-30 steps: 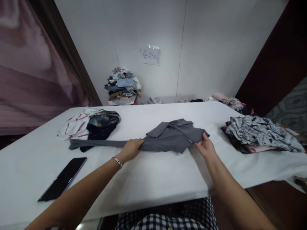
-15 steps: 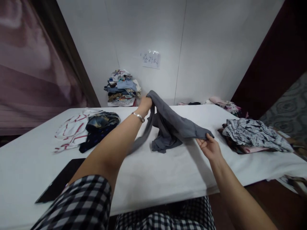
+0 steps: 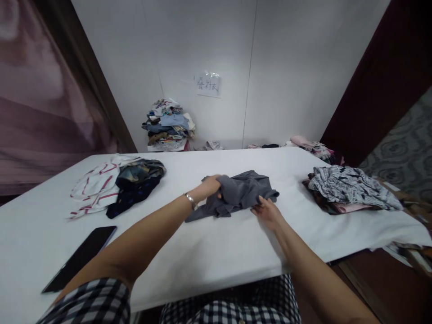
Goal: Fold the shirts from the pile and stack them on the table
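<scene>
A dark grey garment (image 3: 239, 191) lies bunched on the white-covered table (image 3: 209, 252), roughly in front of me. Its exact cut is hidden by the folds. My left hand (image 3: 212, 185), with a silver bracelet at the wrist, grips the garment's upper left part, fingers wrapped into the cloth. On the right side, my right hand (image 3: 266, 211) pinches the garment's near edge between thumb and fingers. A loose flap of the grey cloth stretches out to the left below my left hand.
A black phone-like slab (image 3: 81, 258) lies at front left. Behind it are crumpled white-and-red and dark clothes (image 3: 135, 182). Black-and-white patterned clothing (image 3: 351, 186) tops a pile at right. A tall clothes stack (image 3: 170, 126) stands beyond the far edge, near a wall sign (image 3: 209, 84).
My left hand has come down and nearer with the grey cloth. My right hand has moved left and slightly lower. The garment, stretched and raised before, is now bunched on the table.
</scene>
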`<state>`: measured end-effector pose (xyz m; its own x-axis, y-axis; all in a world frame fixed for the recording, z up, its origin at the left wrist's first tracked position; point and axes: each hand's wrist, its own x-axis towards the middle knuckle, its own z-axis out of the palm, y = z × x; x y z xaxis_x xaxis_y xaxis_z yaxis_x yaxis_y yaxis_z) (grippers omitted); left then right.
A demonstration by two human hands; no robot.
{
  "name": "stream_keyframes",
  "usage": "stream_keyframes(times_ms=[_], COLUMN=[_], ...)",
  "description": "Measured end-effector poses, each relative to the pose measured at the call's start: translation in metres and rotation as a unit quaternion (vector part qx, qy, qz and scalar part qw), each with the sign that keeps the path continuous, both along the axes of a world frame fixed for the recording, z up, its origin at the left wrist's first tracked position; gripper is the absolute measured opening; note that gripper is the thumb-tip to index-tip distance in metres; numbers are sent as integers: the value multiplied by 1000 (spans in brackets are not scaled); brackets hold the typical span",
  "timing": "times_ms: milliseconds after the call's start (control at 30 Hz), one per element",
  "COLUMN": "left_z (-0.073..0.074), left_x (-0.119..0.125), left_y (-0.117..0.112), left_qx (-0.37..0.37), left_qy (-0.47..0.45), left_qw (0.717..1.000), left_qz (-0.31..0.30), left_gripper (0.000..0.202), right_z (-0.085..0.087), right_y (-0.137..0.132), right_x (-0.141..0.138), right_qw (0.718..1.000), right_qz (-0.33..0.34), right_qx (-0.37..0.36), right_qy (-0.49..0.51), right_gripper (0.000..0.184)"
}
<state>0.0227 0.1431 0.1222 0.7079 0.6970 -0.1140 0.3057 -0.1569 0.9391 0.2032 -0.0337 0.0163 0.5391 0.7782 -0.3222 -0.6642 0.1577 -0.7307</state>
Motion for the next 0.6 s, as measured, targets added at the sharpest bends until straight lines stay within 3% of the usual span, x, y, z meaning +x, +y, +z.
stream_keyframes(times_ms=[133,233,333,467,533,600], left_z=[-13,-9,-4,-5,-4,1], left_x=[-20,-23,-9,30,53,77], left_y=[-21,-14,4,21,20,14], left_qx=[49,12,13,138,174,204], left_qy=[133,159,138,69,40,6], left_qw=[959,942,964,986,983,977], left_qz=[-244,-294,-225,-64,-44,-69], left_gripper=[36,56,53,41,45,56], right_z=[16,38,61,84,92,99], right_y=[9,-4,-23,-38,-39,-38], right_x=[8,33,56,64,59,49], right_qw=[993,992,997,993,985,974], right_qz=[-108,-118,-67,16,76,149], right_qx=[38,38,15,23,35,45], right_qy=[-15,-9,-33,-114,-149,-164], right_gripper=[26,15,11,21,30,38])
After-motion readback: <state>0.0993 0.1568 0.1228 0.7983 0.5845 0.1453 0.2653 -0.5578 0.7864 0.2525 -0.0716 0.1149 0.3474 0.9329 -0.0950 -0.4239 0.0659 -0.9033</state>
